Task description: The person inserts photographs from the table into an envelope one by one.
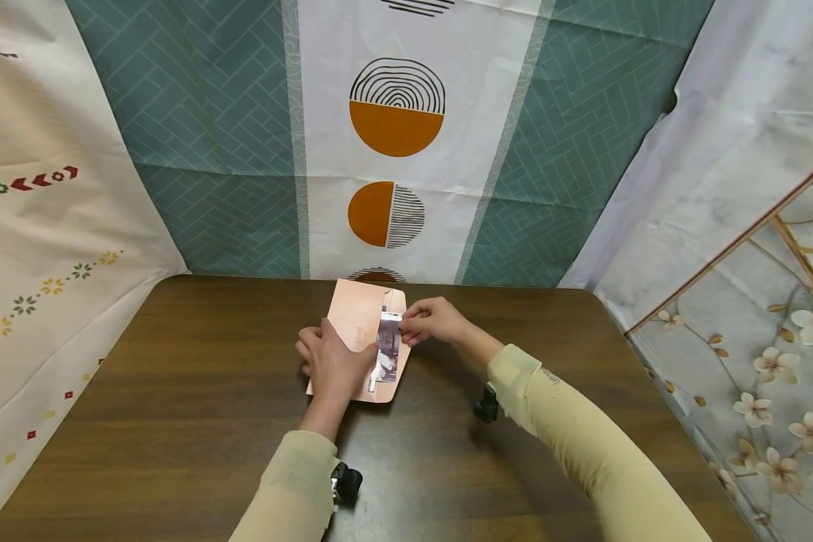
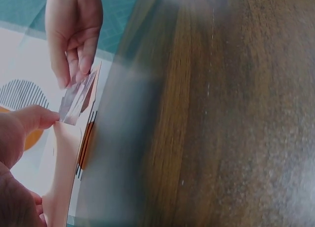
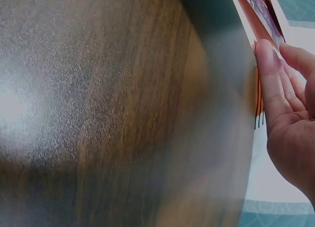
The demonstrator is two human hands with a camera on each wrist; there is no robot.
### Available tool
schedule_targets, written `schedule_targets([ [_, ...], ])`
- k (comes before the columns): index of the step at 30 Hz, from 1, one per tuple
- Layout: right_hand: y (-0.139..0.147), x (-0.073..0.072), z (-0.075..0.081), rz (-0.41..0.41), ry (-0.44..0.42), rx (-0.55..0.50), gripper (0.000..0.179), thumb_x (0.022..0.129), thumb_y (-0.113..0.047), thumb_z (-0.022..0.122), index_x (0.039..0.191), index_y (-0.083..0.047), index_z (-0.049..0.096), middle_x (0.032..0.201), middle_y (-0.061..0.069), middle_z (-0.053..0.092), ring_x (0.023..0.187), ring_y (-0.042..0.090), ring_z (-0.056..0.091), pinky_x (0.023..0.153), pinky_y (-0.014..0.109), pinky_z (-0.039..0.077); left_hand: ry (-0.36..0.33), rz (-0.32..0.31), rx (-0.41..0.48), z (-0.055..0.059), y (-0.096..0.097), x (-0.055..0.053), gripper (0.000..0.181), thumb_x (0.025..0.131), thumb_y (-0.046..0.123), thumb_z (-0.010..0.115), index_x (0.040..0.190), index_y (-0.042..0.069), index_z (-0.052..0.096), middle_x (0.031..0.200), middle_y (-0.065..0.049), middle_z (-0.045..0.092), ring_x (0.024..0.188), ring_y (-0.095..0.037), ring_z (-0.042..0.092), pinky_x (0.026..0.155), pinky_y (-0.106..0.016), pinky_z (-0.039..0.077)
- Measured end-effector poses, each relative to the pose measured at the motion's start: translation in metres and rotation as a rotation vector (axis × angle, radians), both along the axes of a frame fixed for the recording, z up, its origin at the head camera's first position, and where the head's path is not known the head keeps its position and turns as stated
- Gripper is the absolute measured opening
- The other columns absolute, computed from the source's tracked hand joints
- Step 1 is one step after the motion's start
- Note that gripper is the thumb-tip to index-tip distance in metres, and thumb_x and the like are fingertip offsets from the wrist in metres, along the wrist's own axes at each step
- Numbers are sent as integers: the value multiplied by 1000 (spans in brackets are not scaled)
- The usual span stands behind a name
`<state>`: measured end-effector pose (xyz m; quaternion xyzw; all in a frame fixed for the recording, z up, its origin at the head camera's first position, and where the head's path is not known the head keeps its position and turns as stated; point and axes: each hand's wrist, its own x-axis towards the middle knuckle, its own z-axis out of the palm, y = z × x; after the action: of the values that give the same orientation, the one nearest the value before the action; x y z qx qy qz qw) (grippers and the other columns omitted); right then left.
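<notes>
A peach-pink envelope [image 1: 352, 305] is held tilted above the far half of the table, its flap open toward the right. My left hand [image 1: 335, 361] grips its left side, fingers behind and thumb in front near the opening. Out of that opening stick printed photos [image 1: 388, 354], dark and greyish, with glossy edges showing in the left wrist view. With thumb and fingertips, my right hand [image 1: 435, 320] pinches the outer edge of the photos. The part of the photos inside the envelope is hidden.
A brown wooden table [image 1: 210, 421] spreads under both arms. Behind its far edge hangs a teal and white patterned cloth [image 1: 244, 135]. Printed cloths also hang on the left [image 1: 41, 248] and right [image 1: 704, 226] sides.
</notes>
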<state>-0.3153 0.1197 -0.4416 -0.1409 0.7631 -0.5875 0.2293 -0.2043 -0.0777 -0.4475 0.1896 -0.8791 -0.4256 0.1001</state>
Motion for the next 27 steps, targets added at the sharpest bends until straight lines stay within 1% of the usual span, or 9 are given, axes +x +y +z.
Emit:
schedule_targets([
  [3,-2,1,-2,-6,4,0,12,97,5,72,106,12,67,80,13,76,66,16,75,73,44,65,5,-3,-3,0,1,0,105,80,39,89,158,-8,36,139,-30,33,136,-45,27,102,-69,39],
  [9,-8,2,-5,-6,15,-40,10,97,8,70,104,12,65,77,11,75,64,15,75,65,35,64,13,-2,0,0,2,0,105,80,39,90,157,-9,37,139,-29,33,135,-45,27,100,-68,40],
  [14,-14,2,-8,-17,27,-49,9,97,9,69,103,13,65,76,10,74,63,15,74,65,34,64,6,-3,-3,0,4,0,105,81,40,89,158,-9,37,138,-29,33,134,-45,28,99,-67,40],
  [20,-18,2,-10,-47,32,-64,5,97,9,70,99,9,65,77,12,74,63,15,74,64,33,64,15,-3,-3,0,6,1,105,81,39,89,158,-9,36,137,-29,34,134,-45,28,99,-68,40],
  [27,-20,3,-7,-48,25,-73,9,97,7,71,103,11,65,79,13,75,64,15,74,63,33,64,14,-6,-5,0,6,1,106,81,40,90,158,-8,36,138,-29,34,134,-46,28,100,-68,40],
])
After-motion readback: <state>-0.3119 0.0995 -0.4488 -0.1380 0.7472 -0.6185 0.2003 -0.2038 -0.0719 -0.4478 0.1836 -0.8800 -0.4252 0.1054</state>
